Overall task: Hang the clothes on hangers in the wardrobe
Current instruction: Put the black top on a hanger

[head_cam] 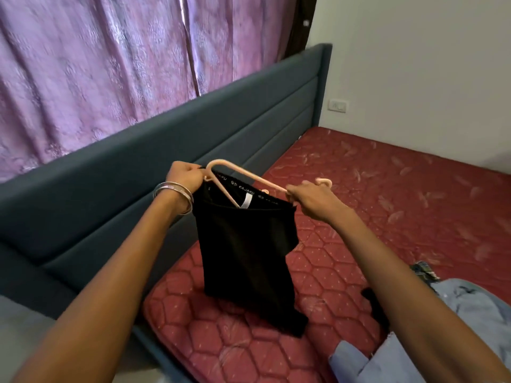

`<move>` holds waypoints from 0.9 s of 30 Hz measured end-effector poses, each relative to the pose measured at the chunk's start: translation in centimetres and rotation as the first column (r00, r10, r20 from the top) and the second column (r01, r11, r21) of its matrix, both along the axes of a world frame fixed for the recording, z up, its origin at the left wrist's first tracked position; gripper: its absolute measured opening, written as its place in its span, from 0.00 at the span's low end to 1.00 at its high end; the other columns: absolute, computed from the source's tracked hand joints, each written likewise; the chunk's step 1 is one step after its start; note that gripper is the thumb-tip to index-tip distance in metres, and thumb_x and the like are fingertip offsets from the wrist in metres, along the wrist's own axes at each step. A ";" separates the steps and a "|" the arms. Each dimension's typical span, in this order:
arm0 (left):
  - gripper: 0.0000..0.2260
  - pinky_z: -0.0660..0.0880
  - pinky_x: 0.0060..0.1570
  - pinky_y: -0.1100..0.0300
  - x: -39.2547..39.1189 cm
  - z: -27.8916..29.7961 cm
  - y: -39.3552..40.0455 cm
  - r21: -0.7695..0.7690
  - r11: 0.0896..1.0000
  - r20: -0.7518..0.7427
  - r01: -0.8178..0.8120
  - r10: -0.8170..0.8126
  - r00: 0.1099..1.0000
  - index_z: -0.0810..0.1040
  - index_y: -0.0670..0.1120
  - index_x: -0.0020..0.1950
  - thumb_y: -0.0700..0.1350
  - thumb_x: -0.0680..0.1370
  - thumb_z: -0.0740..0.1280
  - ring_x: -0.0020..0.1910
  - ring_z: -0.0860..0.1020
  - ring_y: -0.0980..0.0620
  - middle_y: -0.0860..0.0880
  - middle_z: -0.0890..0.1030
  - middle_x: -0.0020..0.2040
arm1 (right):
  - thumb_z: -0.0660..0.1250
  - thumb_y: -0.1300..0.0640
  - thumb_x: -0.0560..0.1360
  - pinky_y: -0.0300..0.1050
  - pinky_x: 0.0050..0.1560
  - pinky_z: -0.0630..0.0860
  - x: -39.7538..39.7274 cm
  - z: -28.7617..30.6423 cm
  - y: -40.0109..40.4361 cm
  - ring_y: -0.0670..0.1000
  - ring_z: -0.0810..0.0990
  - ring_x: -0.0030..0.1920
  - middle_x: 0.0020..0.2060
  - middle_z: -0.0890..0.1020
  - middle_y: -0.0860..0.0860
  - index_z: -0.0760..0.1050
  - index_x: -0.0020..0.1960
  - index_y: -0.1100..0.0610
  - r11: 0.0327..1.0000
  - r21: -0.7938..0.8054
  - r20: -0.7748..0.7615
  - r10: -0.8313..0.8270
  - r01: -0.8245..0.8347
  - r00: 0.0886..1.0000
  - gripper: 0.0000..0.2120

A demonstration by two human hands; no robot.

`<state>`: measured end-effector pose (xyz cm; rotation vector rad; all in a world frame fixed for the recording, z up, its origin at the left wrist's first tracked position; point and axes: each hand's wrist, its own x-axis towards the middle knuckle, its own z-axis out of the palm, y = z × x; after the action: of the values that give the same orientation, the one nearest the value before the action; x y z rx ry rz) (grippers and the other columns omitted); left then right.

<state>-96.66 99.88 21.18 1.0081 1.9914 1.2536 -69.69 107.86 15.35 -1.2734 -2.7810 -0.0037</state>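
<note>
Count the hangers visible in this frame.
1: a pink hanger held above the mattress, partly inside the black garment, between the left hand and right hand. Others may lie outside the view.

A: What does the person wear on the arms?

B: No sleeves show; both forearms are bare to the frame's edge.

A: Any jewellery?

B: Silver bangles [173, 195] circle the left wrist, several thin metal rings stacked close together, shiny, one broader band among them.

A: And the right wrist?

B: Bare, like the right hand [318, 201] and left hand [185, 175].
</note>
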 end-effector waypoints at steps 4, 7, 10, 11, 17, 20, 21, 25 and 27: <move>0.07 0.77 0.51 0.58 0.8 0.3 -0.1 -0.040 0.998 -0.296 0.038 -0.048 0.954 0.85 0.47 0.48 0.42 0.72 0.71 0.46 0.80 0.48 0.47 0.83 0.43 | 0.52 0.59 0.80 0.48 0.42 0.64 -0.3 1.6 -1.3 0.59 0.76 0.57 0.53 0.80 0.57 0.70 0.64 0.55 0.978 0.190 0.293 0.023 -0.082 0.956 0.15; 0.06 0.80 0.50 0.53 3.0 -0.9 -0.2 -0.119 0.980 -0.433 0.161 -0.197 0.880 0.85 0.51 0.45 0.42 0.71 0.71 0.45 0.82 0.48 0.47 0.85 0.43 | 0.53 0.58 0.81 0.47 0.50 0.67 -1.2 2.6 -2.1 0.58 0.77 0.59 0.54 0.81 0.57 0.74 0.62 0.57 0.967 0.243 0.349 -0.015 -0.075 0.937 0.14; 0.07 0.81 0.43 0.54 4.7 -2.4 -0.9 -0.200 0.954 -0.404 0.222 -0.287 0.869 0.85 0.48 0.47 0.43 0.69 0.75 0.40 0.82 0.50 0.46 0.85 0.43 | 0.58 0.61 0.80 0.49 0.54 0.70 -1.5 4.2 -2.6 0.58 0.79 0.55 0.51 0.82 0.57 0.75 0.58 0.60 0.957 0.283 0.338 -0.037 -0.064 0.940 0.10; 0.09 0.81 0.41 0.54 5.0 -2.8 -1.2 -0.194 0.956 -0.377 0.220 -0.280 0.883 0.84 0.46 0.48 0.43 0.69 0.76 0.38 0.82 0.50 0.46 0.84 0.43 | 0.59 0.62 0.79 0.49 0.54 0.70 -1.5 4.6 -2.7 0.58 0.79 0.54 0.50 0.82 0.57 0.75 0.57 0.60 0.956 0.285 0.352 -0.041 -0.066 0.935 0.10; 0.15 0.80 0.43 0.56 6.4 -3.2 -1.8 -0.108 0.962 -0.262 0.252 -0.272 0.926 0.83 0.45 0.52 0.48 0.67 0.78 0.36 0.83 0.47 0.47 0.81 0.36 | 0.60 0.65 0.76 0.47 0.39 0.63 -1.7 6.3 -3.1 0.58 0.79 0.48 0.46 0.81 0.56 0.77 0.53 0.61 0.942 0.333 0.361 -0.083 -0.045 0.929 0.10; 0.18 0.75 0.45 0.55 6.1 -2.8 -1.9 -0.233 0.963 -0.609 0.133 -0.251 0.752 0.83 0.52 0.51 0.62 0.68 0.72 0.51 0.78 0.46 0.47 0.81 0.47 | 0.60 0.62 0.78 0.47 0.38 0.63 -2.2 7.2 -2.7 0.59 0.79 0.49 0.47 0.81 0.56 0.79 0.53 0.60 0.935 0.344 0.372 -0.052 -0.085 0.927 0.10; 0.19 0.72 0.49 0.53 5.8 -2.6 -1.7 -0.259 0.962 -0.758 0.088 -0.259 0.598 0.82 0.54 0.53 0.64 0.68 0.70 0.56 0.73 0.45 0.47 0.77 0.52 | 0.61 0.61 0.78 0.48 0.37 0.65 -2.0 7.6 -2.3 0.58 0.79 0.50 0.48 0.80 0.56 0.79 0.54 0.60 0.936 0.343 0.365 -0.053 -0.081 0.930 0.10; 0.10 0.66 0.55 0.52 4.1 -1.8 -0.9 -0.225 0.943 -0.793 0.246 -0.324 0.515 0.81 0.56 0.54 0.55 0.75 0.67 0.58 0.72 0.47 0.49 0.73 0.53 | 0.63 0.60 0.78 0.47 0.37 0.68 -1.2 9.3 -1.2 0.58 0.77 0.52 0.48 0.79 0.56 0.79 0.53 0.62 0.940 0.336 0.327 -0.053 -0.064 0.943 0.08; 0.09 0.66 0.53 0.54 4.2 -1.7 -0.5 -0.210 0.925 -0.803 0.316 -0.347 0.484 0.80 0.55 0.53 0.54 0.76 0.66 0.55 0.76 0.48 0.50 0.77 0.50 | 0.64 0.60 0.78 0.48 0.37 0.68 -1.6 10.0 -1.3 0.58 0.76 0.54 0.49 0.79 0.56 0.79 0.54 0.62 0.935 0.346 0.331 -0.045 -0.077 0.942 0.08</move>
<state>-92.46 99.37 19.51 2.1592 2.2452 0.5020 -71.26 106.57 25.34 -1.2497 -2.8691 -0.7562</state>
